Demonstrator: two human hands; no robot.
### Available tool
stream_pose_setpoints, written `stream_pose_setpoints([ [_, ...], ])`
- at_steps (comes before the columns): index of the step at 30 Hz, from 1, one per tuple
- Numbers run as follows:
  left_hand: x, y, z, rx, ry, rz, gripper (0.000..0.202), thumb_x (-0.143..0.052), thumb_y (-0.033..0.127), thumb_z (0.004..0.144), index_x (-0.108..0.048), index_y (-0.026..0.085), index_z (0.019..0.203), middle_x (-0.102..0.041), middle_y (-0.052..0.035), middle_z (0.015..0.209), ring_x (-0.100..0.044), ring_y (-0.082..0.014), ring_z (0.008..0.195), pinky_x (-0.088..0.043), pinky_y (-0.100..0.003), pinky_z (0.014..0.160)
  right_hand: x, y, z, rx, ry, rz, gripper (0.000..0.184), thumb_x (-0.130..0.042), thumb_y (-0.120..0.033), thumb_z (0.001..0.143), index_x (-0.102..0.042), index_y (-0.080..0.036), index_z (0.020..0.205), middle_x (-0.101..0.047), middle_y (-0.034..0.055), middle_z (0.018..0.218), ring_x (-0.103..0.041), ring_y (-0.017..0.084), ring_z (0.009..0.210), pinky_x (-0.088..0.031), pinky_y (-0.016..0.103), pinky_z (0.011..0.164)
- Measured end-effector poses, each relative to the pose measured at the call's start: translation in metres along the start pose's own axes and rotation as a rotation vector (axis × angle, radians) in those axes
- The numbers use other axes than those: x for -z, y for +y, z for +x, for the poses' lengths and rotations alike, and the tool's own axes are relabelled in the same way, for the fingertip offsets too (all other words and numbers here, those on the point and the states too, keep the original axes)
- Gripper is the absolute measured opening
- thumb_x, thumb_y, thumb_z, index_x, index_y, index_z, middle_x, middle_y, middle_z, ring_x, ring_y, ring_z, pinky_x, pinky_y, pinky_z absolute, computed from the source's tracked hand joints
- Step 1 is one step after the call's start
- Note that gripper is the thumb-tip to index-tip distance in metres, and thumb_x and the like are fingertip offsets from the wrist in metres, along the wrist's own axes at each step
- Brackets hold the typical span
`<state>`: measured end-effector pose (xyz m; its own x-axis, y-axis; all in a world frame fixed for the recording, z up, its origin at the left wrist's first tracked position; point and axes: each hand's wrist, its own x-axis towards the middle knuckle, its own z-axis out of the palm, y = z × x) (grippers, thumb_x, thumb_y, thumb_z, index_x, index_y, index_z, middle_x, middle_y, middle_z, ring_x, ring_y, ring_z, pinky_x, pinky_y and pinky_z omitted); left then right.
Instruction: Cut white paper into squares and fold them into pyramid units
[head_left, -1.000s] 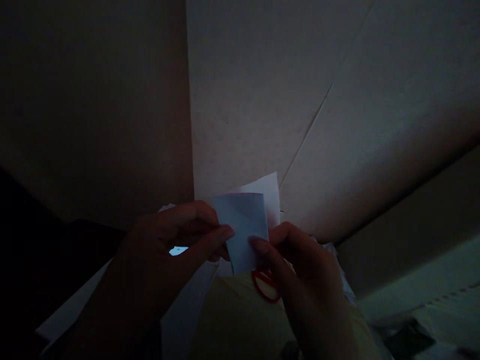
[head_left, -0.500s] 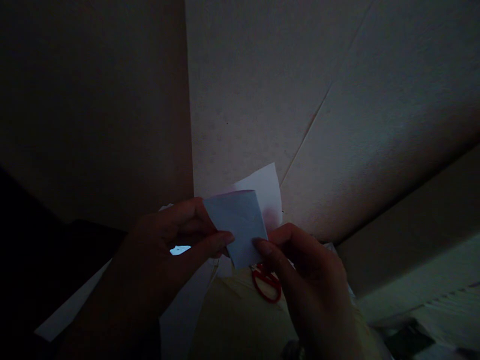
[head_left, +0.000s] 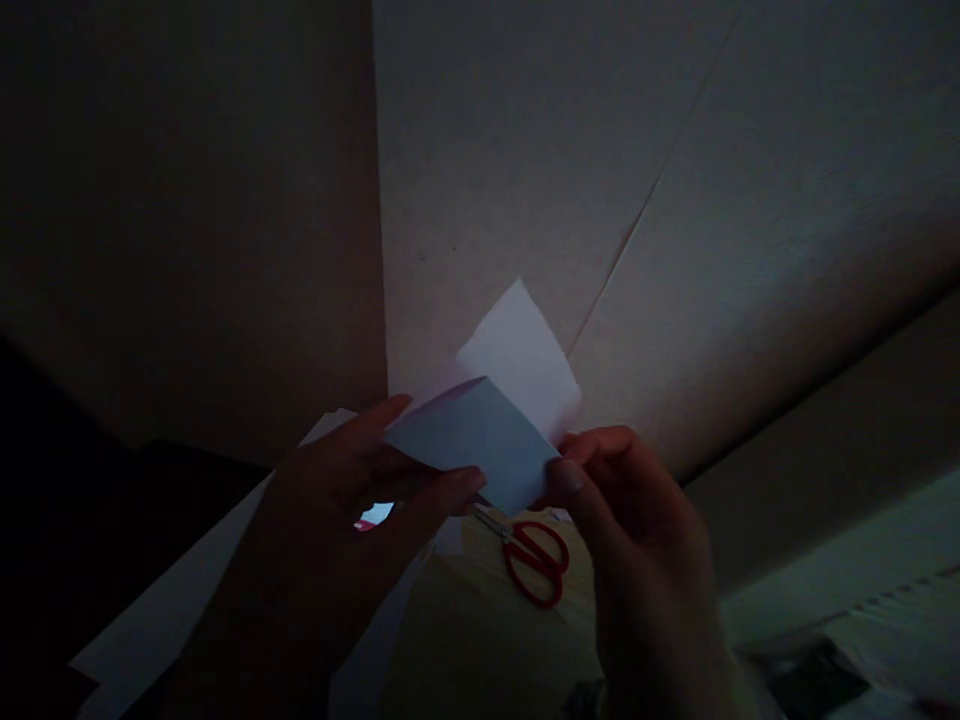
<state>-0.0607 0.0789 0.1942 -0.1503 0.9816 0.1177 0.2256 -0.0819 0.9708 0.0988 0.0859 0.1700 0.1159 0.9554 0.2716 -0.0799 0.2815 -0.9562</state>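
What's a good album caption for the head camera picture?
Left hand and right hand hold pale paper near red-handled scissors.

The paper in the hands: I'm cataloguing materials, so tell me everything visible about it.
The paper looks thin and smooth, pale bluish in front, with a whiter part showing behind; whether they join is unclear. It tilts, one corner up, pinched by the left hand and right hand, above red-handled scissors in the picture.

A pale wall [head_left: 517, 130] occupies the upper centre and right, crossed by a thin diagonal line [head_left: 637, 220]. A darker surface [head_left: 187, 200] adjoins at upper left along a near-vertical edge. Illumination is low throughout.
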Motion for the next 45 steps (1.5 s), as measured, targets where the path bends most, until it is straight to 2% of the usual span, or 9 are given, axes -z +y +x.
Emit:
stream_pose_setpoints([
  [6,-0.002,0.001,0.001,0.067,0.034,0.030,0.034,-0.075,0.032,0.059,-0.070,0.021,0.091,-0.073,0.0050,0.060,-0.072,-0.0203,0.063,-0.057,-0.024,0.057,0.000,-0.001,-0.001,0.122,0.059,0.004,0.014,-0.071,-0.014,0.076,-0.063,-0.024,0.071,-0.063,-0.0077,0.065,-0.060,0.006,0.061,-0.047,0.012,0.055],
  [14,0.002,0.004,0.001,0.056,0.047,-0.258,0.008,-0.072,0.022,0.063,-0.066,0.021,0.068,-0.073,0.0080,0.063,-0.067,-0.0100,0.056,-0.050,-0.014,0.049,0.000,-0.005,-0.004,0.164,0.090,-0.133,0.021,-0.074,-0.011,0.073,-0.060,-0.024,0.063,-0.062,-0.0071,0.064,-0.060,0.008,0.062,-0.049,0.014,0.055],
  [17,0.007,-0.001,0.004,0.030,0.082,-0.243,0.009,-0.072,0.019,0.063,-0.065,0.022,0.064,-0.069,0.0110,0.059,-0.063,-0.0057,0.054,-0.047,-0.009,0.049,0.001,-0.006,-0.004,0.195,0.124,-0.135,0.023,-0.076,-0.009,0.069,-0.060,-0.026,0.070,-0.063,-0.0066,0.067,-0.062,0.009,0.061,-0.049,0.015,0.051],
  [23,0.013,-0.019,0.012,-0.090,-0.095,0.022,0.014,-0.077,0.030,0.061,-0.065,0.022,0.058,-0.066,0.0064,0.058,-0.069,-0.0154,0.063,-0.054,-0.018,0.054,-0.001,-0.002,0.001,0.281,0.227,0.016,0.030,-0.073,-0.008,0.070,-0.059,-0.028,0.087,-0.063,-0.0085,0.064,-0.062,0.008,0.055,-0.046,0.014,0.043],
  [28,0.009,-0.014,0.010,-0.100,-0.076,-0.083,0.012,-0.074,0.028,0.066,-0.076,0.029,0.078,-0.078,0.0059,0.074,-0.071,-0.0138,0.064,-0.056,-0.018,0.058,-0.002,-0.001,0.001,0.222,0.126,0.049,0.031,-0.073,-0.009,0.071,-0.059,-0.029,0.090,-0.067,-0.0089,0.067,-0.065,0.008,0.060,-0.051,0.013,0.051],
  [32,0.009,-0.011,0.009,-0.144,-0.065,-0.035,0.013,-0.075,0.027,0.066,-0.078,0.030,0.078,-0.078,0.0063,0.073,-0.070,-0.0118,0.059,-0.053,-0.014,0.050,-0.003,0.000,-0.002,0.096,0.013,0.079,0.035,-0.074,-0.013,0.072,-0.057,-0.031,0.097,-0.072,-0.0059,0.080,-0.069,0.013,0.070,-0.054,0.017,0.054],
  [35,0.009,-0.011,0.009,-0.165,-0.078,-0.021,0.015,-0.076,0.022,0.064,-0.078,0.031,0.076,-0.077,0.0081,0.068,-0.071,-0.0103,0.061,-0.052,-0.011,0.052,-0.004,0.000,-0.003,0.062,0.018,0.085,0.037,-0.074,-0.014,0.073,-0.056,-0.032,0.099,-0.073,-0.0052,0.084,-0.069,0.014,0.073,-0.054,0.018,0.055],
  [40,0.007,-0.009,0.008,-0.154,-0.144,-0.080,0.014,-0.072,0.019,0.067,-0.076,0.028,0.077,-0.076,0.0096,0.066,-0.071,-0.0088,0.062,-0.051,-0.009,0.053,-0.006,-0.001,-0.004,0.061,0.020,0.078,0.038,-0.075,-0.012,0.071,-0.057,-0.031,0.098,-0.072,-0.0061,0.079,-0.068,0.013,0.072,-0.054,0.018,0.057],
  [45,0.002,-0.006,0.006,-0.232,-0.105,-0.028,0.011,-0.072,0.015,0.066,-0.072,0.026,0.067,-0.073,0.0120,0.061,-0.069,-0.0077,0.060,-0.051,-0.009,0.056,-0.008,-0.003,-0.004,0.039,-0.006,0.141,0.042,-0.075,-0.009,0.068,-0.057,-0.032,0.099,-0.068,-0.0075,0.072,-0.064,0.010,0.059,-0.053,0.016,0.051],
])
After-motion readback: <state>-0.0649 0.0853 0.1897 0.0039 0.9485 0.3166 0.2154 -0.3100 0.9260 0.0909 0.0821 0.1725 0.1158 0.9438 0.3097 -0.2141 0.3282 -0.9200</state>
